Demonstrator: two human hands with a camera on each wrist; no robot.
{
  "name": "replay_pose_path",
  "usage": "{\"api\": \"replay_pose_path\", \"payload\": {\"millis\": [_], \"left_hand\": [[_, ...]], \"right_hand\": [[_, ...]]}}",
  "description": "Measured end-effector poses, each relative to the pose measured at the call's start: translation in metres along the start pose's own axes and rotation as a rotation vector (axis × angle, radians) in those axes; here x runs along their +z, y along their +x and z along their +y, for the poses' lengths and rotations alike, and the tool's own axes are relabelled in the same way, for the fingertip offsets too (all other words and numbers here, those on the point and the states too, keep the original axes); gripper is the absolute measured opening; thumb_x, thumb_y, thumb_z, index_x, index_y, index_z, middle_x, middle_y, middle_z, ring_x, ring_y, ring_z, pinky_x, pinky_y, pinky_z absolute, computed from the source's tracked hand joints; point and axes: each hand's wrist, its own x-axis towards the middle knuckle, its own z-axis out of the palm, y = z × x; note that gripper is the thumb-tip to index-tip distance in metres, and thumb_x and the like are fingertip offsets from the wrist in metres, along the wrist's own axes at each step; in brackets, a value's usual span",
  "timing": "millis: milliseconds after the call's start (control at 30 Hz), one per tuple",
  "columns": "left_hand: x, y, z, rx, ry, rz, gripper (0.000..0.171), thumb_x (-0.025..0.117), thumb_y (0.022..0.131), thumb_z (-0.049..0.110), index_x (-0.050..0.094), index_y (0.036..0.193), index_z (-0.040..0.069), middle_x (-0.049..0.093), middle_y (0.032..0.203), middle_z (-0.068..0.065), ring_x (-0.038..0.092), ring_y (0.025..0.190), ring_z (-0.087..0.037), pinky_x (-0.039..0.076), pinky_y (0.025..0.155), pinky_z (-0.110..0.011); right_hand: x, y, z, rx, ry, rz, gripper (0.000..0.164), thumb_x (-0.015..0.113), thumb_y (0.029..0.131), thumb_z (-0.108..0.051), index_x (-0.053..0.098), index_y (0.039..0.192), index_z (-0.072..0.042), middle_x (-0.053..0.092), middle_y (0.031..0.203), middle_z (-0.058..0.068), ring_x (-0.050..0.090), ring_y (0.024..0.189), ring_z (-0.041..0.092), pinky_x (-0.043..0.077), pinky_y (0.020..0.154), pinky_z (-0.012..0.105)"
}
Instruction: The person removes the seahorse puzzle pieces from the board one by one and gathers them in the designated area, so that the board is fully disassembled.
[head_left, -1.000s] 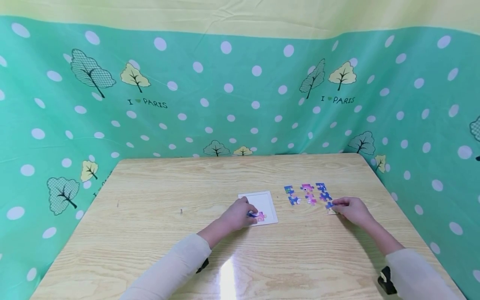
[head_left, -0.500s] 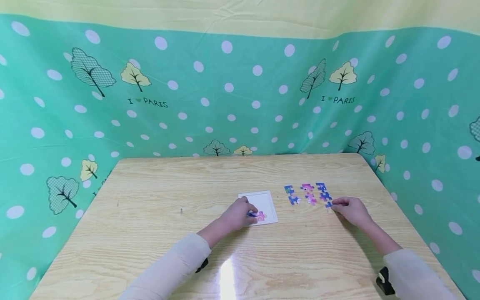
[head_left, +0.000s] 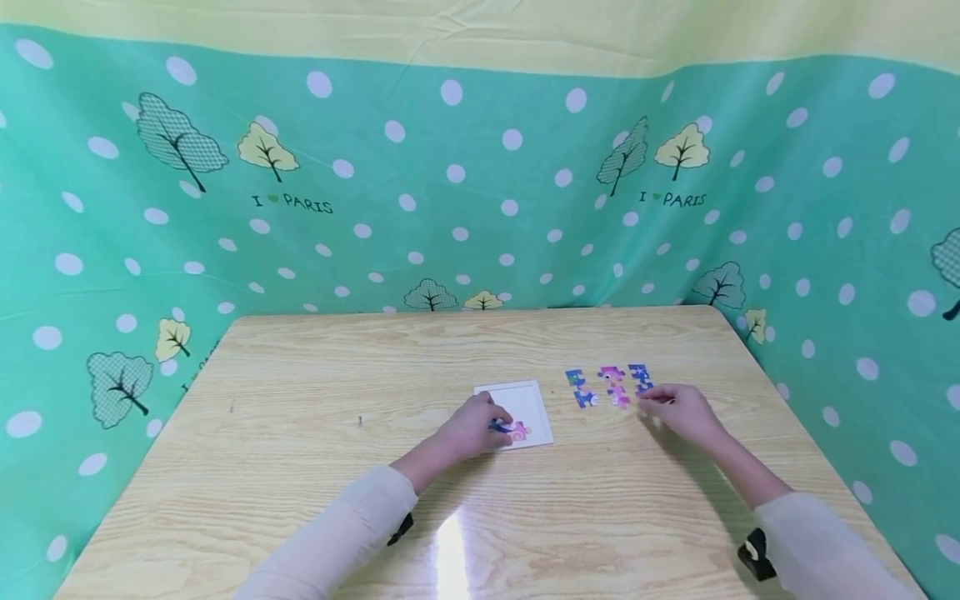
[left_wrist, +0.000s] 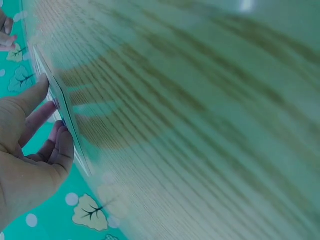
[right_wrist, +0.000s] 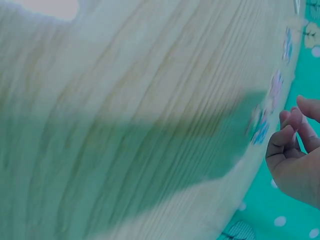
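A white puzzle tray lies mid-table, with a pink puzzle piece in its lower part. Over the tray's left side, my left hand has its thumb and fingertips around a blue puzzle piece, mostly hidden. The left wrist view shows these curled fingers touching the tray from the side. Farther right, my right hand pinches a small puzzle piece, largely covered by the fingertips. It is just below the right-hand column of blue pieces. In the right wrist view, the right hand's fingers are bent toward the thumb.
Left of the right hand lie a column of pink pieces and a column of blue pieces. The wooden table reaches back to a green dotted cloth, which also hangs at both sides.
My right hand has lifted the lowest piece of the right column and moved slightly left and away from me. My left hand has stayed at the tray.
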Motion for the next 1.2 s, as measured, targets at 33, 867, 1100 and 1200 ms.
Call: {"api": "replay_pose_path", "payload": {"millis": [33,867,1100,1200], "left_hand": [[0.000,0.000,0.000,0.000,-0.004,0.002,0.032,0.075,0.078,0.024,0.071,0.106,0.009,0.052,0.089,-0.004,0.044,0.076,-0.011,0.040,0.067,-0.022],[-0.002,0.001,-0.003,-0.015,-0.072,-0.004,0.032,0.076,0.077,0.023,0.071,0.104,0.007,0.052,0.087,-0.006,0.043,0.074,-0.012,0.039,0.066,-0.022],[-0.002,0.001,-0.002,-0.012,-0.074,0.007,0.031,0.076,0.077,0.022,0.071,0.103,0.007,0.052,0.087,-0.006,0.043,0.075,-0.013,0.038,0.066,-0.023],[-0.001,0.001,-0.002,-0.013,-0.069,0.007,0.031,0.076,0.077,0.023,0.071,0.103,0.007,0.052,0.087,-0.006,0.043,0.075,-0.013,0.038,0.066,-0.023]], "right_hand": [[0.002,0.000,-0.003,-0.010,0.010,-0.010,0.033,0.060,0.091,-0.022,0.063,0.112,0.003,0.063,0.097,0.017,0.057,0.077,0.021,0.051,0.060,0.030],[0.067,0.006,-0.064,-0.119,0.126,-0.166,0.025,0.066,0.086,-0.017,0.067,0.107,-0.003,0.065,0.087,0.011,0.060,0.071,0.021,0.052,0.059,0.032],[0.078,0.004,-0.072,-0.138,0.160,-0.211,0.026,0.066,0.086,-0.016,0.066,0.108,-0.003,0.064,0.088,0.008,0.060,0.072,0.021,0.053,0.060,0.033],[0.082,0.003,-0.076,-0.141,0.158,-0.227,0.025,0.066,0.085,-0.016,0.066,0.107,-0.004,0.063,0.088,0.006,0.060,0.072,0.020,0.053,0.059,0.033]]}}
